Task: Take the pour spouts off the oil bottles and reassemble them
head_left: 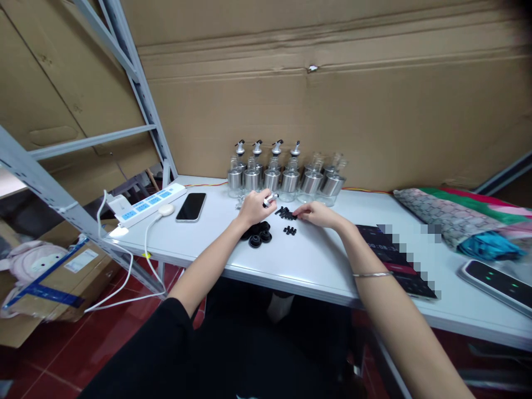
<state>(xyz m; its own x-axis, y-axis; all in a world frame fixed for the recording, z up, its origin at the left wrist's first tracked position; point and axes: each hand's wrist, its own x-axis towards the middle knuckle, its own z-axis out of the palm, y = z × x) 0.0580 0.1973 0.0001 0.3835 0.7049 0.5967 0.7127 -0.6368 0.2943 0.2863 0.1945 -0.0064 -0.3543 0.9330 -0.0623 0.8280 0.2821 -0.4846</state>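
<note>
My left hand point(258, 207) is closed around a silver bottle pourer point(271, 200), its tip pointing right. Just below that hand sits a cluster of round black stoppers point(260, 235). My right hand point(318, 214) has thumb and fingers pinched together at the right edge of a pile of small black parts point(285, 213); what is between the fingertips is hidden. A smaller group of black pieces point(290, 230) lies nearer the front. Behind both hands, glass bottles with steel sleeves point(271, 180) stand in rows. Several back-row bottles carry silver pourers point(277, 147); the front ones have bare necks.
Left on the white table point(208, 244) are a phone point(191, 207) and a power strip point(152, 204) with cables. A tablet with a timer point(394, 257), patterned bag point(440, 219) and dark device point(494, 282) lie right. Cardboard point(332, 105) stands behind; a metal frame point(141, 83) rises left.
</note>
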